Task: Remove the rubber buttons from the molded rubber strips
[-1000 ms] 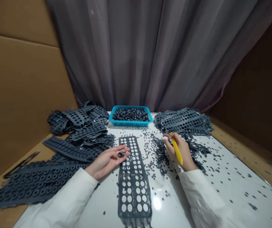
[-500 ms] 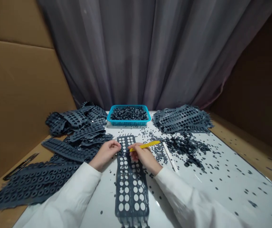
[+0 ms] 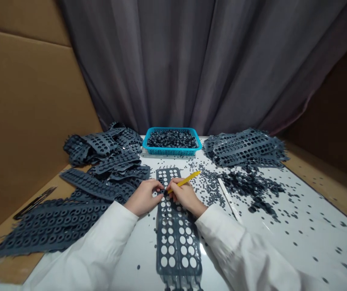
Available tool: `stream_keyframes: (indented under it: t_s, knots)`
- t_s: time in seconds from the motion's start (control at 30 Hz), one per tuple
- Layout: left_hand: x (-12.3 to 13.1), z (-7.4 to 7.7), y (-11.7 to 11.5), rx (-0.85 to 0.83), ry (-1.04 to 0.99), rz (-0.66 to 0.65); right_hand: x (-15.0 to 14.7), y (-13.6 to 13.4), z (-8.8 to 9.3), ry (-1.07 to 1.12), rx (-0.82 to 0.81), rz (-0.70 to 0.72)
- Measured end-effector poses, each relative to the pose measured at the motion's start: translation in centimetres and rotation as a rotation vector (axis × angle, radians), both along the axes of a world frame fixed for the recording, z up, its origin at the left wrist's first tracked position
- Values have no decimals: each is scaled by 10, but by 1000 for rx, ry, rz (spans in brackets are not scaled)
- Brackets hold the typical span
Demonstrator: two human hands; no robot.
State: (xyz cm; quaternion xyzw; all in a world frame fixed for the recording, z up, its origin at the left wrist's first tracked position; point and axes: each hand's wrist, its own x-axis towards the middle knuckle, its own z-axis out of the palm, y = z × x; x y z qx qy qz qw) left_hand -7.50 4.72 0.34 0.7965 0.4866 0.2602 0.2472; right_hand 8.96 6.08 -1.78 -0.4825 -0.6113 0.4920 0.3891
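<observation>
My left hand rests over the top end of a dark grey perforated rubber sheet, its fingers closed around a small dark rubber piece. My right hand grips a yellow pointed stylus, whose tip meets that piece between my hands. Both hands nearly touch above the sheet's holes. Most of the small piece is hidden by my fingers, so its shape is hard to make out.
A blue plastic basket of small dark pieces stands ahead. Piled rubber sheets lie left, with more right. Loose pieces cover the white tabletop. A white strip and black snips lie nearby.
My right hand has moved left from the loose pieces to the sheet, beside my left hand. The stylus now points up and right. My left hand has closed from its open, palm-up pose.
</observation>
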Motion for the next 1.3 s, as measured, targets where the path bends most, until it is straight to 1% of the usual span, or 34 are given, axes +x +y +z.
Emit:
stream_keyframes:
  t_s: [0.1,0.27,0.47,0.63,0.73,0.9,1.03,1.1,1.2,1.3]
  knots:
    - [1,1,0,19,50,-10,-1,0,0,-27,26,0]
    - [2,2,-1,40,124,-74,-3,0,-2,-78,68,-27]
    - [5,2,-1,95,374,-112,-5,-3,1,-135,123,-48]
    - [5,1,1,120,403,-129,-4,-2,-2,-149,128,-45]
    - [3,-2,4,128,394,-140,-4,1,-5,-145,118,-45]
    - [1,-9,7,119,309,-138,-3,2,-7,-138,97,-50]
    - [-1,-7,10,87,160,-123,-3,3,-10,-126,83,-53]
    - [-3,-2,12,73,66,-78,-3,3,-11,-116,75,-56]
    - [-8,6,16,55,-87,49,-4,4,-12,-93,56,-60]
    - [-13,10,18,-18,-248,159,-5,4,-12,-64,29,-61]
